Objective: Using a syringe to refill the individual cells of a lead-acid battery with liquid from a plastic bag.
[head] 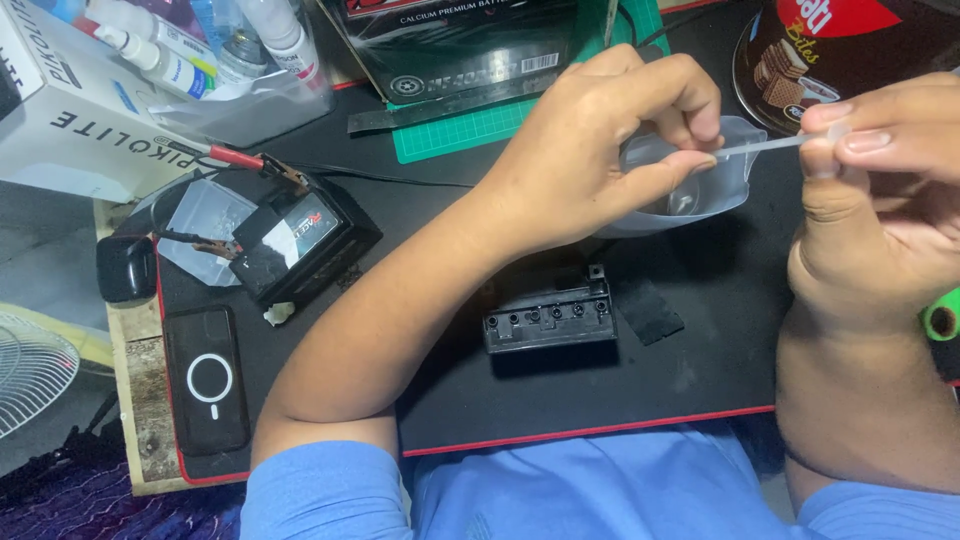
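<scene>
Landmark: small black battery block (pixel 548 318) with a row of holes on top, mid-mat. Far left of it, off the mat's (pixel 700 380) left edge, a white fan grille (pixel 30 370); nearer, a black phone (pixel 207 380) with a white ring on its back, and above that a black earbud-type case (pixel 125 268). Up-left of the block, a black battery (pixel 300 240) with red clips (pixel 235 157) wired to it, and a white carton (pixel 70 110) behind. Straight above the block, the left hand (pixel 590 150) is curled narrow, thumb and forefinger pinching the near end of a thin clear plastic tube (pixel 770 146) over a clear plastic cup (pixel 690 185). Behind the hand, a green cutting mat (pixel 470 130) and a dark box (pixel 450 40). Right of the block, a loose black rectangle (pixel 648 310). Far right and above, the right hand (pixel 880 190) is closed on the tube's other end between thumb and fingers; a round snack tin (pixel 800 50) sits behind. Tube held level in the air, well above the block. Likely very light, thin, bendy, slick and easy to kink, so best gripped at the ends, as now. Cup looks flimsy and tippable. Open room: bare mat below and right of the block down to the red front edge; left side crowded.
</scene>
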